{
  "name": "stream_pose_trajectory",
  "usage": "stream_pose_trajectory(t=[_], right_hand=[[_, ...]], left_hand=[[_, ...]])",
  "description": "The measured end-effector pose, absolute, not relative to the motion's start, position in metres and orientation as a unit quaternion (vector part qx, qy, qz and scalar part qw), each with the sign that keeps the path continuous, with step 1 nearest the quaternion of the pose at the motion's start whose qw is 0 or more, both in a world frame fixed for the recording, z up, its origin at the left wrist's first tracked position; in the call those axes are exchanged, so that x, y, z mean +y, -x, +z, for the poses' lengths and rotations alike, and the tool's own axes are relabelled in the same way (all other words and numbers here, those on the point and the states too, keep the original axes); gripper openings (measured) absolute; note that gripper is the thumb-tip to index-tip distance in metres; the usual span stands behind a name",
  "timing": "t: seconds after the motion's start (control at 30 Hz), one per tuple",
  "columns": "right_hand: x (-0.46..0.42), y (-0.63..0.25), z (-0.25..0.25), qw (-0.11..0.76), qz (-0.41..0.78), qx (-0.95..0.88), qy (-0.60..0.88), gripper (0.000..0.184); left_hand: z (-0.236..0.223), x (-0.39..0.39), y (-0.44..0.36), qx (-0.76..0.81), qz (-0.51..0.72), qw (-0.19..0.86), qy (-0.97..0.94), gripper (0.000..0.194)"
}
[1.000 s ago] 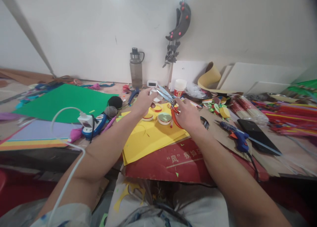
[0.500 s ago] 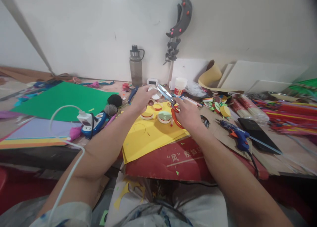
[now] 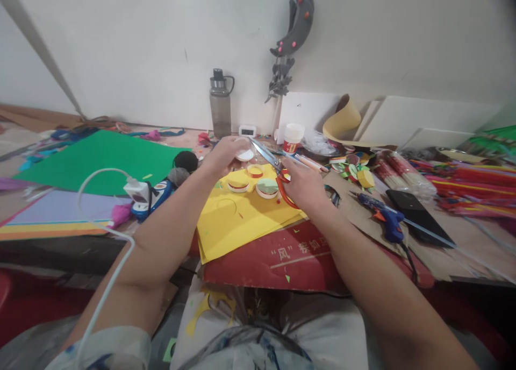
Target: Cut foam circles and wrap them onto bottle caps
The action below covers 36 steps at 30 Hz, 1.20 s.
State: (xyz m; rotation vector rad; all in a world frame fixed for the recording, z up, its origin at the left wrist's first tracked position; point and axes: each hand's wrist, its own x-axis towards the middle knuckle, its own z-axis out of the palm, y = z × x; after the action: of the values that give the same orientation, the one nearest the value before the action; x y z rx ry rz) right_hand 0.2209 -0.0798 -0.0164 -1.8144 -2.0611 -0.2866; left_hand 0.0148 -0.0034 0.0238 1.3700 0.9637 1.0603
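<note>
My left hand [image 3: 228, 154] grips a small round white piece [image 3: 245, 155], perhaps a paper disc or shallow cup; its exact kind is hard to make out. Orange-handled scissors [image 3: 268, 156] are in my right hand [image 3: 303, 183], with the blades pointing up and left beside the white piece. Below both hands lie yellow sheets [image 3: 237, 233] with a faint circle drawn on them. On these sheets rest a round piece with a red band [image 3: 238, 185], another with a pale green top [image 3: 266, 187], and a yellow-red ring [image 3: 255, 171].
A green sheet [image 3: 100, 163] spreads at left by a power plug [image 3: 138, 190]. Behind stand a water bottle [image 3: 220, 106] and a paper cup [image 3: 293, 139]. At right lie a blue glue gun [image 3: 389, 222], a black phone [image 3: 419, 216] and pipe cleaners [image 3: 475, 190].
My left hand has shifted slightly left and down with the white piece, which now looks more tilted. The scissors stay in my right hand; their blades look more closed together.
</note>
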Motion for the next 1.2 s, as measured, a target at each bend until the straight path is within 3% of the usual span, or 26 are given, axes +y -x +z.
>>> stream_pose_trajectory(t=[0.2,0.33,0.67,0.8,0.93,1.2], right_hand=[[-0.064,-0.236,-0.025,0.366,-0.003,-0.707,0.604,0.032],[-0.059,-0.243,-0.023,0.396,0.060,-0.685,0.609,0.033],[-0.106,-0.229,0.016,0.104,0.104,-0.797,0.586,0.036],[-0.118,-0.227,0.025,0.006,0.124,-0.841,0.526,0.036],[-0.119,-0.224,0.021,-0.033,0.124,-0.872,0.473,0.034],[-0.113,-0.217,0.004,-0.030,0.171,-0.887,0.429,0.044]], left_hand=[[0.008,0.012,-0.012,0.388,0.472,0.548,-0.572,0.020],[-0.009,0.023,-0.017,0.393,0.498,0.530,-0.562,0.021],[-0.011,0.036,-0.012,0.383,0.544,0.546,-0.509,0.024],[-0.019,0.043,-0.006,0.425,0.440,0.456,-0.647,0.041],[-0.030,0.051,-0.006,0.459,0.337,0.299,-0.766,0.070],[-0.041,0.055,-0.026,0.491,0.231,0.168,-0.823,0.060]])
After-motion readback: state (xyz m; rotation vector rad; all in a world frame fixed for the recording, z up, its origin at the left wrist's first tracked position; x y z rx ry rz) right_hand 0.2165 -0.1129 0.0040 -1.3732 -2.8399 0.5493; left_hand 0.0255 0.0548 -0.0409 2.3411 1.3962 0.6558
